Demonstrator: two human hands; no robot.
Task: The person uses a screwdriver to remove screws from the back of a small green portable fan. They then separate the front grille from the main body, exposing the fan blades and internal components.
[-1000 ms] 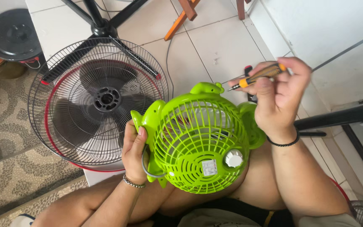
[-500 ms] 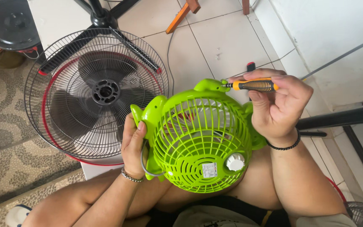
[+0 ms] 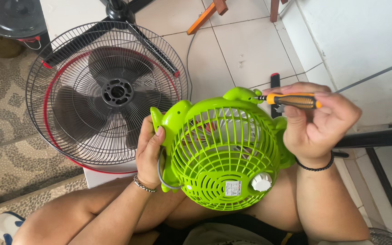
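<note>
A small lime-green fan (image 3: pixel 225 154) with a round grille and a white knob (image 3: pixel 262 181) rests on my lap, its back facing up. My left hand (image 3: pixel 149 152) grips the fan's left edge, thumb on the rim, beside a grey cord. My right hand (image 3: pixel 316 122) holds a small orange-and-black screwdriver (image 3: pixel 293 100) lying almost level. Its tip touches the green tab (image 3: pixel 241 94) at the top of the fan.
A large black wire-caged fan (image 3: pixel 107 93) with a red rim lies flat on the tiled floor to the left, its black stand legs behind it. A black tube (image 3: pixel 377 136) runs across on the right. Wooden chair legs (image 3: pixel 205 16) stand at the top. Patterned mat at left.
My right hand has lowered the screwdriver from a raised, tilted pose and brought its tip against the green fan's top tab. The left hand keeps its grip.
</note>
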